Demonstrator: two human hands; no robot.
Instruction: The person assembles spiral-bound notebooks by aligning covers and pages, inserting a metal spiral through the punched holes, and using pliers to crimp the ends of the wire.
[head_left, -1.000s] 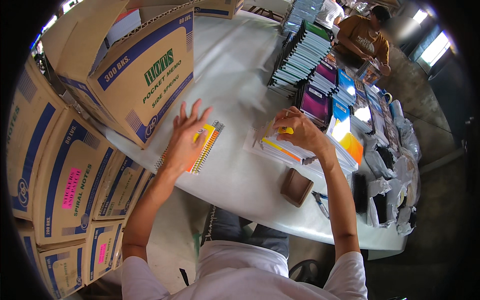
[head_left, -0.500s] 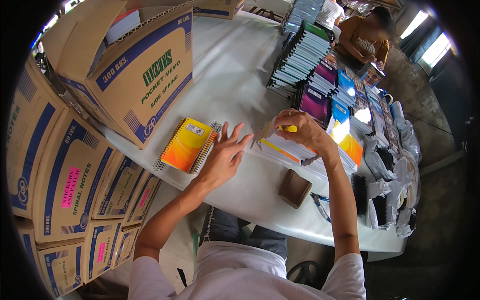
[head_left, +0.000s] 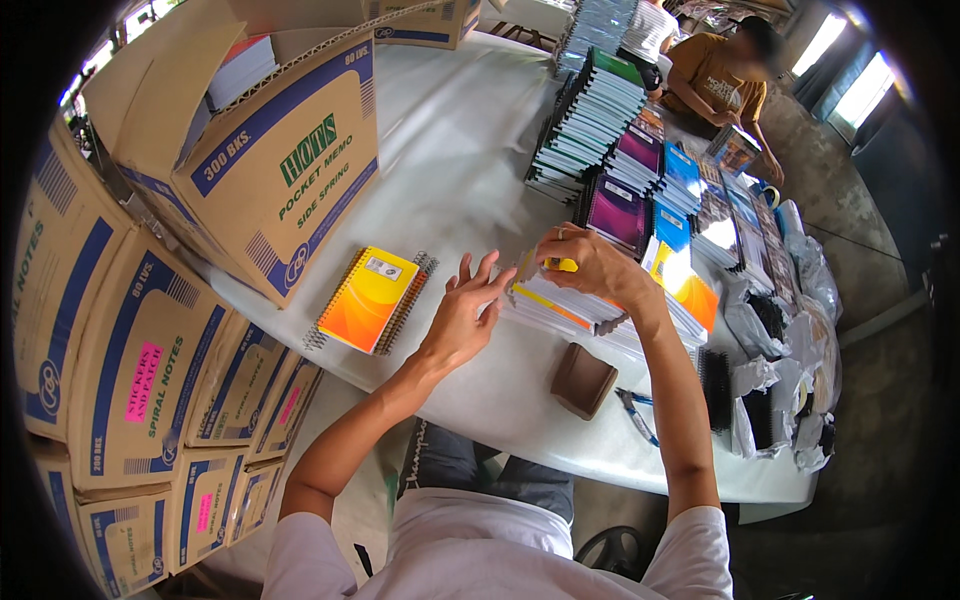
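My left hand point(head_left: 463, 318) hovers over the white table point(head_left: 450, 130), fingers spread and holding nothing. To its left lies a small pile of yellow-orange spiral notebooks point(head_left: 368, 300), with wire coils along its sides. My right hand point(head_left: 597, 265) pinches the edge of a notebook point(head_left: 562, 265) on top of a stack of notebooks point(head_left: 550, 308). Only a bit of that notebook's yellow cover shows past my fingers. The stack's white page edges face me. Below it sit a brown box-like block point(head_left: 584, 381) and blue-handled pliers point(head_left: 637, 415).
An open cardboard carton point(head_left: 280, 180) stands at the table's left, beside more stacked cartons point(head_left: 150, 370). Rows of notebooks point(head_left: 640, 160) fill the right side. Plastic-wrapped black coils point(head_left: 770, 410) lie at the right edge. A co-worker point(head_left: 715, 75) works at the far right.
My left hand has moved slightly right, away from the yellow-orange pile and nearer my right hand. My right hand stays at the stack. The co-worker's one hand has moved off a booklet.
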